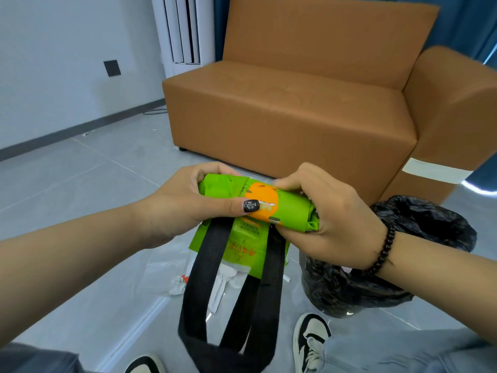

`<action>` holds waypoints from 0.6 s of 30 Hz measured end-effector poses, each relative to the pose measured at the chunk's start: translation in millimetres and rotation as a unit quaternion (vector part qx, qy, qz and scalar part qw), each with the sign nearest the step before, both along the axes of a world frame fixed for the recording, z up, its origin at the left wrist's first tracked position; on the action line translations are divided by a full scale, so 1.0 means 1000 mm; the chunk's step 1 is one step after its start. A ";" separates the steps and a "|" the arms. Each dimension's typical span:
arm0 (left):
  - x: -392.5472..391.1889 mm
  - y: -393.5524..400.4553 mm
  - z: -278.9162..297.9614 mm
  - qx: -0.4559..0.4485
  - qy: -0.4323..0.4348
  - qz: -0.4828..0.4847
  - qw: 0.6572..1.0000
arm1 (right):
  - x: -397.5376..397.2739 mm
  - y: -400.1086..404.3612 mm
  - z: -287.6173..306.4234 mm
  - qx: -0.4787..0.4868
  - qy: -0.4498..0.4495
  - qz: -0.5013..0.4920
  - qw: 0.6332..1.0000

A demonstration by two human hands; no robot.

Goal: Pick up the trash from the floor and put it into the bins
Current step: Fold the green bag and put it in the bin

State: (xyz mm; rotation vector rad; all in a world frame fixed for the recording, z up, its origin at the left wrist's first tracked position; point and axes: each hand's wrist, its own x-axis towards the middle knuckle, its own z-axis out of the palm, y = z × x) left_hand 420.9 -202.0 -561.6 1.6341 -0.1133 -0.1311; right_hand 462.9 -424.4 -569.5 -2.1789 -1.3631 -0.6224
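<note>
A green tote bag [250, 238] with an orange print is partly rolled up in mid-air in front of me. My left hand [188, 205] grips the roll's left end, thumb across the front. My right hand [330, 214] grips the right end, fingers curled round it. Two black straps [204, 286] hang down from the bag toward my feet. A bin lined with a black plastic bag [403, 254] stands on the floor just right of my right wrist. On the floor under the bag lie a clear plastic wrapper [161, 265] and crumpled white paper [178, 285].
A brown sofa [295, 103] stands straight ahead, its armrest to the right above the bin. A white standing air conditioner [183, 36] is at the back left. My two shoes [309, 340] are on the grey tiled floor below.
</note>
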 end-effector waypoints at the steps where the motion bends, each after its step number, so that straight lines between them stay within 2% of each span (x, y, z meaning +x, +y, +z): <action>1: -0.001 0.000 0.003 0.007 -0.013 0.012 1.000 | -0.001 0.001 0.001 0.009 0.082 0.003 0.997; 2: -0.002 0.000 0.006 0.016 -0.027 0.023 0.999 | -0.003 0.002 0.002 0.020 0.182 0.004 0.983; 4: -0.004 0.000 0.009 0.039 -0.047 0.038 0.997 | -0.008 0.006 0.003 0.050 0.386 0.009 0.921; 5: -0.005 0.000 0.010 0.045 -0.053 0.044 0.997 | -0.008 0.008 0.002 0.075 0.451 0.013 0.889; 7: -0.005 -0.001 0.008 0.046 -0.051 0.055 0.996 | -0.008 0.011 0.002 0.122 0.520 0.014 0.845; 9: -0.004 -0.002 0.004 0.038 -0.035 0.056 0.997 | -0.008 0.012 0.005 0.146 0.543 0.012 0.827; 11: -0.001 -0.002 0.000 0.017 -0.008 0.044 0.999 | -0.008 0.013 0.005 0.158 0.533 0.000 0.831; 15: 0.001 0.000 -0.007 -0.057 0.079 -0.008 0.995 | -0.006 0.009 0.004 0.159 0.465 -0.022 0.871; 18: 0.000 0.000 -0.011 -0.060 0.120 -0.061 0.989 | -0.004 0.004 0.004 0.137 0.416 -0.038 0.898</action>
